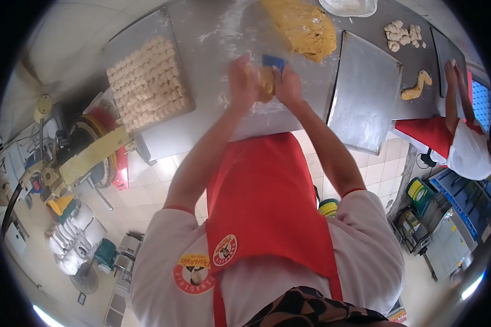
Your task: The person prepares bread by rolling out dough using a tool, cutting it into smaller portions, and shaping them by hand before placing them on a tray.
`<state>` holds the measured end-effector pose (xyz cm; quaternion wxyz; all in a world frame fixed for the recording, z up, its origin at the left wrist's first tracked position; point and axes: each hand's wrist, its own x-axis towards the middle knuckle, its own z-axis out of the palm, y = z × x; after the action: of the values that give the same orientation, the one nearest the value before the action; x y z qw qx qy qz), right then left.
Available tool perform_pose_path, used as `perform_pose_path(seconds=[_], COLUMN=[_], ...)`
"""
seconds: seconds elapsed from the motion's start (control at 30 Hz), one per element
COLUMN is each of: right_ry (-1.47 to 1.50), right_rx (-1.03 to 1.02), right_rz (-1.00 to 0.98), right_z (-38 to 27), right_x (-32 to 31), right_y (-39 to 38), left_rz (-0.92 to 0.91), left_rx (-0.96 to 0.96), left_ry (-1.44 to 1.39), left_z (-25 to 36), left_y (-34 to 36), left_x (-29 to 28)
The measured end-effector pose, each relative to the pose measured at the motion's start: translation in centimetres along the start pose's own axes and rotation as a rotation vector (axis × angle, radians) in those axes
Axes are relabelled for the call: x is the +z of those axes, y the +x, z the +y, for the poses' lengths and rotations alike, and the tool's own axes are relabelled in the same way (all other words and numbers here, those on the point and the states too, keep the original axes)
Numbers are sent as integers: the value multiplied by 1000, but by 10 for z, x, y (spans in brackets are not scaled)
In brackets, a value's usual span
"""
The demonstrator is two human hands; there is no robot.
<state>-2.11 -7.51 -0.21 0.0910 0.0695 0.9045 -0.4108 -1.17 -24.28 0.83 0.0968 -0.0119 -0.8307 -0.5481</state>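
My left hand (241, 80) and my right hand (287, 84) meet on a piece of yellow dough (265, 82) on the floured steel table (213, 38). The left hand presses the dough from the left. The right hand holds the dough's other side, with a blue scraper (273, 60) just behind it; whether the fingers grip the scraper is unclear. A large yellow dough mass (304, 26) lies farther back on the table.
A metal tray (126, 38) full of small dough balls sits at the left, a bare metal tray (365, 92) at the right. Another person in a red apron (463, 136) works at far right near dough pieces (402, 34). Machines stand on the floor at left.
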Motion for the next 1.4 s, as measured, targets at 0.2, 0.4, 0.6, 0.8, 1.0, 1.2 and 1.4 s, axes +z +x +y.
perform_pose_path(seconds=[0.2,0.4,0.6,0.8,1.0,1.2,1.4], right_ry=[138,-43,-111,-173,-53,-379,-334], right_rx=[-390,-100,13,48,129,-313,-93], right_rz=[258,133,95,-36,15,-103,-186], right_z=[-17,47,82,58,40,-61,-66], right_x=[-76,-83,-25,-28,-36,-19,-33], right_y=[28,8,-23,-5,4,3,-21], left_rz=[27,-425,-306,-466,-230,-165,-383], left_rx=[-121,-469,44,-87,-113,-537,-211], left_ry=[-224,236,838,837,264,-461,655], left_z=[12,27,-7,1,-62,-27,1], left_y=[80,91,2,29,11,45,57], left_x=[-52,-21,42,66,2,-19,-23])
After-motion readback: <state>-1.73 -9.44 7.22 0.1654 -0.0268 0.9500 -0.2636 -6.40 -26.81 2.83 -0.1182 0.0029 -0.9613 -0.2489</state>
